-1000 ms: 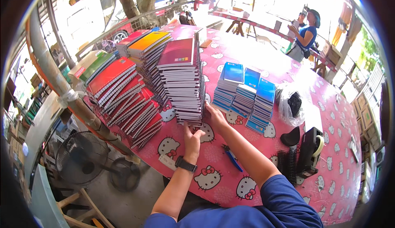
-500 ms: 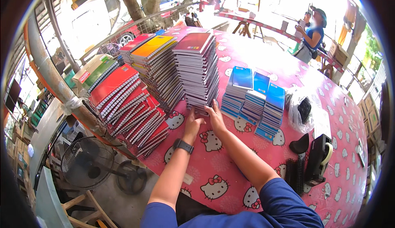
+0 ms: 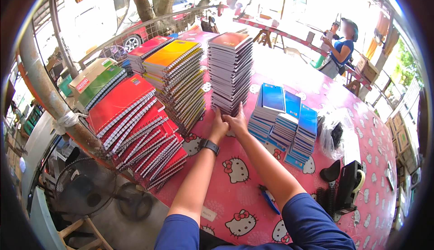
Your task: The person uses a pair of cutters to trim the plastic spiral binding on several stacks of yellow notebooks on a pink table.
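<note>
A tall stack of spiral notebooks (image 3: pixel 231 71) with a red-orange cover on top stands in front of me, its page edges toward me. My left hand (image 3: pixel 219 127) and my right hand (image 3: pixel 238 121) meet at the near foot of this stack. Both grip its lowest part, with thumbs close together and some fingers hidden. Left of it rises a stack of yellow-covered spiral notebooks (image 3: pixel 174 53). A slanting pile of red spiral notebooks (image 3: pixel 126 94) lies nearer on the left. To the right, low stacks of small blue notebooks (image 3: pixel 274 97) stand side by side.
On the pink patterned table (image 3: pixel 253 223) are a blue slim tool (image 3: pixel 270 199), a black tape dispenser (image 3: pixel 350 189) and a clear plastic bag (image 3: pixel 332 137). A rusty pole (image 3: pixel 47 87) and black fan (image 3: pixel 86 186) stand left. A person in blue (image 3: pixel 342 49) is far right.
The tall stack has shifted right, away from the yellow stack, and stands straighter. My hands have drawn together at its foot. The view has shifted, and the blue tool now shows beside my right arm.
</note>
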Demonstrator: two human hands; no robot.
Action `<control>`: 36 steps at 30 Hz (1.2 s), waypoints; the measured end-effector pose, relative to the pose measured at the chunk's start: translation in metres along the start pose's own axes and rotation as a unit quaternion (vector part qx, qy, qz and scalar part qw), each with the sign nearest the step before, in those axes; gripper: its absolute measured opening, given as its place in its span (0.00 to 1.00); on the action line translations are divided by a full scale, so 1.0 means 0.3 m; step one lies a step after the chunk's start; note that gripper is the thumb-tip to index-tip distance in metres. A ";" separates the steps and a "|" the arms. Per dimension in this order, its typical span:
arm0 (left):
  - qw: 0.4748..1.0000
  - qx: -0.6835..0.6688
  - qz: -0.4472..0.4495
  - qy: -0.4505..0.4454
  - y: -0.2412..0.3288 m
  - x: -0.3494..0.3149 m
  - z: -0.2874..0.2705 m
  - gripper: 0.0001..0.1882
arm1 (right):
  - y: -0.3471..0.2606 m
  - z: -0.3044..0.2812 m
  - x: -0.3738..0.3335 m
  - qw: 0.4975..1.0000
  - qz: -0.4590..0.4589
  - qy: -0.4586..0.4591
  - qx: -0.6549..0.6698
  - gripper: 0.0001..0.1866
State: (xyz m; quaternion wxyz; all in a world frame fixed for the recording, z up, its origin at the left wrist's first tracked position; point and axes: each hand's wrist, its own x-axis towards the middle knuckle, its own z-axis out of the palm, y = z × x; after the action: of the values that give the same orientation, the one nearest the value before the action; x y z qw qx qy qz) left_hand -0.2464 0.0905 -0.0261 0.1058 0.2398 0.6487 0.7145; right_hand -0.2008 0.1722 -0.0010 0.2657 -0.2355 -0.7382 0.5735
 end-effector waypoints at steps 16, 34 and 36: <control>0.974 0.177 -0.120 0.071 -0.003 0.017 -0.019 0.15 | 0.027 0.003 0.161 0.994 -0.069 -0.011 -0.080 0.56; 0.959 0.262 -0.045 0.101 0.119 -0.060 -0.009 0.06 | 0.008 0.086 0.335 0.979 -0.032 -0.087 -0.183 0.49; 0.958 0.265 -0.042 0.101 0.118 -0.061 0.006 0.06 | 0.001 0.083 0.342 0.975 -0.024 -0.090 -0.202 0.48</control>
State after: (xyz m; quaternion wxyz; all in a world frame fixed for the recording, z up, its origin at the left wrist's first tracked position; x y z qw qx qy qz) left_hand -0.2242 0.0787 0.0049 0.0028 0.1583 0.8315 0.5325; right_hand -0.2940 0.2212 0.0063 0.1587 -0.2139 -0.8653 0.4247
